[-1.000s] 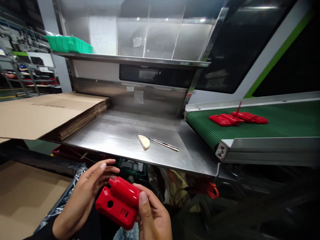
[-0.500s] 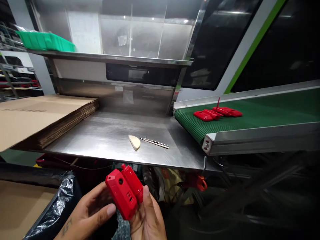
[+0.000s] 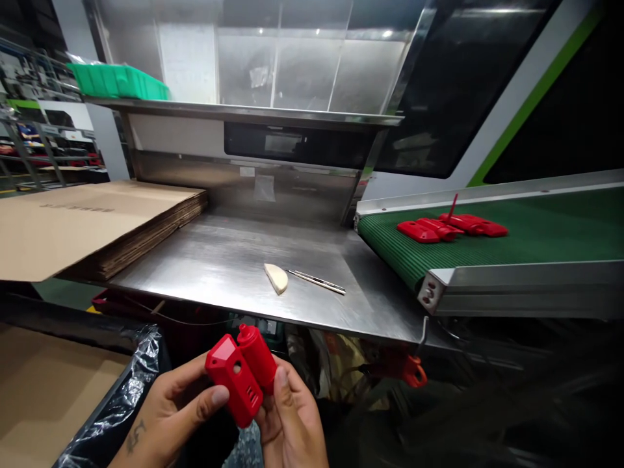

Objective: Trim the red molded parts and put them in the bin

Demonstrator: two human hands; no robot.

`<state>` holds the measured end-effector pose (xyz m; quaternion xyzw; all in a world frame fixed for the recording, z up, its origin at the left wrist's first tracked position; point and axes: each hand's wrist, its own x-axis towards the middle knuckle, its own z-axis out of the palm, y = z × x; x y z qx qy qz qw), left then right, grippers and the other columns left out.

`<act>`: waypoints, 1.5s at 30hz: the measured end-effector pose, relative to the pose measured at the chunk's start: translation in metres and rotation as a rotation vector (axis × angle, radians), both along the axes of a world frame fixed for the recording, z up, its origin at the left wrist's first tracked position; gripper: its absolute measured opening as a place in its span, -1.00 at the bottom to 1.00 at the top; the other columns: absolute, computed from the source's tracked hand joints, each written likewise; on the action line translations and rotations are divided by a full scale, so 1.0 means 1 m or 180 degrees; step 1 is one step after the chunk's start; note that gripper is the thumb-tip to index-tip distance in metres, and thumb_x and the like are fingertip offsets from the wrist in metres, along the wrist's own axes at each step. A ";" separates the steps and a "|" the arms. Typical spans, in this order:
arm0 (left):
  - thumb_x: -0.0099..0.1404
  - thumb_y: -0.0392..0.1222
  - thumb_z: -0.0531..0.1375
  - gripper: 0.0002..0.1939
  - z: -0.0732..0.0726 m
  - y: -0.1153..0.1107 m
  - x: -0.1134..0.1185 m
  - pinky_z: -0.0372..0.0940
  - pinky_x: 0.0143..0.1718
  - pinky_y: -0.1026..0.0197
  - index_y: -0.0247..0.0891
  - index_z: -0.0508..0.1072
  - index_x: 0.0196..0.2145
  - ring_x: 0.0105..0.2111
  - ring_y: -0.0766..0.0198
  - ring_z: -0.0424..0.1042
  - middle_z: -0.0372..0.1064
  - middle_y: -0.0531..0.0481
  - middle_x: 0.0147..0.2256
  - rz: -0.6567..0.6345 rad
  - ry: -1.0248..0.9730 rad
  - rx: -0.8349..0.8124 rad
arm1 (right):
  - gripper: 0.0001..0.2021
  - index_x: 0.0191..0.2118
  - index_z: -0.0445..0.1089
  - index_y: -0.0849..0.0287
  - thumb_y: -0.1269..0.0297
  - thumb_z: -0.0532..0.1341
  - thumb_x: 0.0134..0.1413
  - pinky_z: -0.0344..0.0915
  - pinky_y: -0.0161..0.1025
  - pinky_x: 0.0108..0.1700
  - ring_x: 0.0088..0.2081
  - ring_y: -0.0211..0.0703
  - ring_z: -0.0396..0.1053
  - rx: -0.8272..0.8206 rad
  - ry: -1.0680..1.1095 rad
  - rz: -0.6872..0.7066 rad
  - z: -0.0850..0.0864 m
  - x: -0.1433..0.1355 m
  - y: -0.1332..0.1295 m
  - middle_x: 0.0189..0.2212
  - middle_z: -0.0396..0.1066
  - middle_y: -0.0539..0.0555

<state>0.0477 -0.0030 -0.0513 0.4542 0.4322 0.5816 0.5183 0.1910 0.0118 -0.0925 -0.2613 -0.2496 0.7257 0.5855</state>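
Note:
Two red plastic parts are in my hands below the front edge of the table. One is a flat, angular red plastic housing [image 3: 233, 377] with a round hole and small slots; the other is a rounded red plastic piece [image 3: 258, 357] with a nub at its top, lying alongside it. My left hand [image 3: 180, 406] grips the housing from the left, thumb on its near edge. My right hand [image 3: 295, 413] holds the rounded piece, thumb over its lower end. Whether the two parts touch or join underneath is hidden.
On the steel table [image 3: 234, 240] lie a cream wedge-shaped piece [image 3: 276, 278] and a slim metal knife [image 3: 316, 282]. Stacked cardboard [image 3: 151, 227] stands left. Red moulded parts [image 3: 451, 226] rest on the green conveyor [image 3: 550, 221]. A bag-lined box [image 3: 141, 364] is lower left; orange-handled cutters [image 3: 414, 372] hang below.
The view has swung slightly left, so the surroundings sit further right. The red parts have tilted a little in my hands, which keep hold of them.

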 end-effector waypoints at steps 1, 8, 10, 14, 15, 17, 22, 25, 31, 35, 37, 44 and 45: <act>0.15 -0.15 0.36 -0.70 0.000 0.000 0.000 0.36 -0.07 0.34 0.06 0.59 -0.13 -0.14 0.18 0.51 0.57 0.13 -0.19 -0.0060 -0.0031 -0.0009 | -0.60 -0.05 0.34 0.19 0.03 0.25 0.10 0.44 -0.24 -0.23 -0.23 -0.14 0.51 0.0040 -0.0036 -0.0043 0.000 0.001 0.000 -0.13 0.50 0.19; 0.16 -0.17 0.35 -0.70 -0.005 0.002 -0.003 0.34 -0.07 0.38 0.00 0.58 -0.11 -0.13 0.22 0.49 0.57 0.11 -0.18 -0.0126 -0.0267 -0.0066 | -0.53 -0.12 0.38 0.25 -0.02 0.34 -0.02 0.42 -0.28 -0.27 -0.23 -0.12 0.49 0.0085 -0.0444 -0.0367 0.001 0.005 -0.001 -0.21 0.52 0.20; 0.19 -0.16 0.33 -0.68 -0.006 0.004 -0.005 0.36 -0.08 0.34 -0.04 0.56 -0.06 -0.10 0.18 0.48 0.54 0.06 -0.11 -0.0169 -0.0539 -0.0228 | -0.51 -0.16 0.36 0.27 -0.05 0.36 -0.07 0.42 -0.28 -0.35 -0.33 -0.14 0.49 0.0105 -0.0575 -0.0339 0.002 0.004 -0.002 -0.30 0.54 0.19; 0.30 -0.08 0.21 -0.57 -0.004 0.007 -0.007 0.37 -0.06 0.21 -0.15 0.40 0.11 -0.05 0.09 0.46 0.47 -0.10 0.00 -0.0453 -0.1141 -0.0892 | -0.48 -0.20 0.29 0.31 -0.06 0.35 -0.07 0.38 -0.29 -0.55 -0.52 -0.19 0.43 0.0132 -0.0732 -0.0147 0.005 -0.004 -0.006 -0.40 0.53 0.21; 0.33 -0.05 0.18 -0.55 -0.003 0.008 -0.007 0.37 -0.04 0.17 -0.22 0.37 0.14 -0.03 0.06 0.44 0.45 -0.16 0.02 -0.0522 -0.1314 -0.1064 | -0.48 -0.19 0.27 0.31 -0.06 0.34 -0.05 0.38 -0.30 -0.56 -0.52 -0.19 0.44 0.0111 -0.0759 -0.0118 0.006 -0.009 -0.007 -0.40 0.53 0.22; 0.36 -0.01 0.12 -0.49 0.000 0.009 -0.006 0.38 -0.06 0.09 -0.31 0.31 0.17 0.03 -0.06 0.40 0.40 -0.28 0.06 -0.0662 -0.1729 -0.1338 | -0.49 -0.19 0.24 0.32 -0.07 0.31 -0.02 0.38 -0.33 -0.57 -0.51 -0.20 0.44 0.0051 -0.0841 0.0020 0.006 -0.018 -0.009 -0.43 0.51 0.21; 0.37 -0.09 0.11 -0.44 0.000 0.018 -0.005 0.33 0.01 -0.15 -0.36 0.18 0.25 0.11 -0.29 0.29 0.31 -0.53 0.08 -0.0324 -0.2382 -0.1493 | -0.37 -0.31 0.33 0.32 -0.30 0.17 -0.06 0.33 -0.26 -0.65 -0.61 -0.15 0.40 0.0096 -0.1732 0.0085 -0.011 -0.004 -0.002 -0.49 0.47 0.19; 0.38 -0.15 0.08 -0.40 0.000 0.023 -0.007 0.29 0.07 -0.26 -0.60 0.09 0.25 0.08 -0.34 0.32 0.29 -0.65 0.05 0.0000 -0.2833 -0.1608 | -0.37 -0.05 0.33 0.24 -0.20 0.27 -0.09 0.46 -0.18 -0.25 -0.32 -0.11 0.48 -0.0061 -0.2300 -0.1218 -0.042 0.056 0.019 -0.20 0.48 0.20; 0.38 -0.14 0.08 -0.36 0.001 0.025 -0.013 0.29 0.09 -0.27 -0.82 0.10 0.18 -0.02 -0.32 0.41 0.34 -0.67 -0.06 -0.0084 -0.3153 -0.1563 | -0.36 0.08 0.25 0.28 0.05 0.32 -0.10 0.26 0.08 0.09 -0.06 0.04 0.38 -0.1055 -0.3010 -0.2916 -0.122 0.184 0.067 -0.14 0.40 0.19; 0.38 -0.12 0.08 -0.34 0.001 0.025 -0.015 0.29 0.09 -0.25 -0.81 0.07 0.19 -0.10 -0.26 0.47 0.35 -0.66 -0.08 -0.0053 -0.3077 -0.1482 | -0.65 -0.09 0.36 0.22 0.30 0.34 -0.04 0.28 0.04 0.03 -0.18 -0.11 0.38 -0.1327 -0.3431 -0.3048 -0.141 0.210 0.082 -0.30 0.39 0.01; 0.38 -0.12 0.09 -0.33 0.002 0.025 -0.016 0.30 0.08 -0.24 -0.79 0.07 0.20 -0.12 -0.25 0.48 0.37 -0.66 -0.09 -0.0011 -0.2997 -0.1455 | -0.63 -0.04 0.33 0.21 0.31 0.32 0.01 0.32 -0.06 -0.04 -0.20 -0.16 0.38 -0.1310 -0.3420 -0.3110 -0.142 0.214 0.085 -0.25 0.40 0.01; 0.30 -0.27 0.14 -0.39 -0.012 0.030 -0.018 0.40 -0.11 -0.33 -0.55 0.13 0.25 -0.18 -0.34 0.50 0.47 -0.57 -0.14 0.0331 -0.2392 -0.1706 | -0.88 -0.35 0.41 0.27 0.34 0.32 0.03 0.36 -0.22 -0.25 -0.43 -0.27 0.38 -0.0695 -0.3304 -0.2816 -0.144 0.218 0.088 -0.52 0.39 -0.10; 0.24 -0.32 0.17 -0.33 -0.018 0.032 -0.020 0.39 -0.11 -0.37 -0.38 0.11 0.28 -0.14 -0.36 0.48 0.49 -0.46 -0.11 0.0232 -0.2343 -0.1659 | -0.85 -0.34 0.41 0.27 0.28 0.30 0.06 0.37 -0.23 -0.28 -0.43 -0.28 0.39 -0.0428 -0.3228 -0.2833 -0.143 0.217 0.093 -0.51 0.40 -0.09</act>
